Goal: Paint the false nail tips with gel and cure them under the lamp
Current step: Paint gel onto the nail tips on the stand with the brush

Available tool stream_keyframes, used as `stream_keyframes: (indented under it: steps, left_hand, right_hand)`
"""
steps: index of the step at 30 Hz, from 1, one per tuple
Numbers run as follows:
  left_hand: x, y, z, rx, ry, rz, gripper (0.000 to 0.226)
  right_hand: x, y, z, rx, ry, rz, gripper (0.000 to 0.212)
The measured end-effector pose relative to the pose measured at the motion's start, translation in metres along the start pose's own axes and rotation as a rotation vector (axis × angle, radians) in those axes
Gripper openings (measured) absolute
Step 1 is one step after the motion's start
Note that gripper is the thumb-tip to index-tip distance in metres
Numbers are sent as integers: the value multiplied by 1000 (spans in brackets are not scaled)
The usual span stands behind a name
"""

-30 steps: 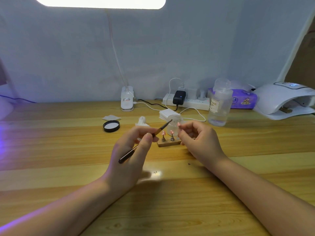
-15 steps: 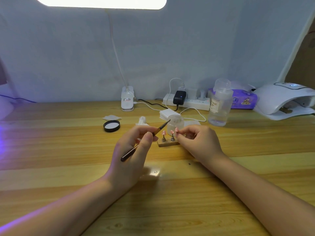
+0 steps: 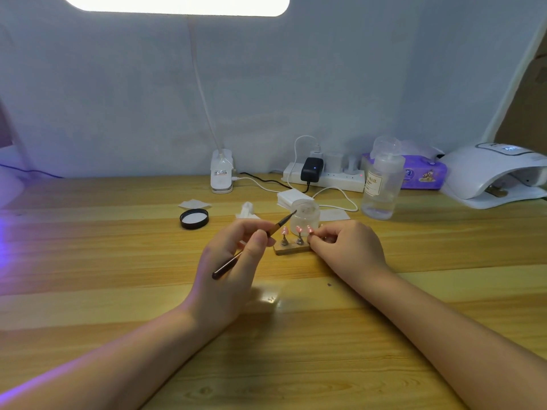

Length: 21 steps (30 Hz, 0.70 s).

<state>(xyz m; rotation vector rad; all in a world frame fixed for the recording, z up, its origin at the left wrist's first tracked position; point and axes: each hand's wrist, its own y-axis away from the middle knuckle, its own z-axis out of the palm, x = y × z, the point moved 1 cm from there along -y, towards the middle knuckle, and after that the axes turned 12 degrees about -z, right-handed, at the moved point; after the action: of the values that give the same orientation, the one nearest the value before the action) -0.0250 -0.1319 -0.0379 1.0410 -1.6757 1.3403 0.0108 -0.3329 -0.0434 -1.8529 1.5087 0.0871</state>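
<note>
A small wooden base (image 3: 291,249) in the table's middle carries metal stands topped with pink false nail tips (image 3: 284,231). My left hand (image 3: 233,261) grips a thin dark brush (image 3: 254,245), its tip raised toward a clear gel jar (image 3: 305,216) just behind the base. My right hand (image 3: 346,250) pinches a stand with a pink tip (image 3: 310,229) at the base's right end. The white curing lamp (image 3: 497,176) sits far right.
The jar's black lid (image 3: 194,218) lies left of the base. A clear liquid bottle (image 3: 383,182), purple tissue pack (image 3: 423,173), power strip (image 3: 325,179), desk lamp base (image 3: 221,176) and white wipes (image 3: 195,204) line the back of the wooden table (image 3: 118,291).
My right hand has lowered with the stand from beside the jar down to the right end of the wooden base. My left hand and brush dropped slightly.
</note>
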Motion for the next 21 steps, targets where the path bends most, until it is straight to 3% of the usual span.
stream_keyframes:
  steps: [13, 21]
  left_hand:
    - [-2, -2, -3, 0, 0, -14, 22]
    - [-1, -3, -3, -5, -20, 1, 28]
  right_hand:
    - [2, -2, -18, -87, 455, -121, 32]
    - [7, -3, -19, -194, 375, -149, 34]
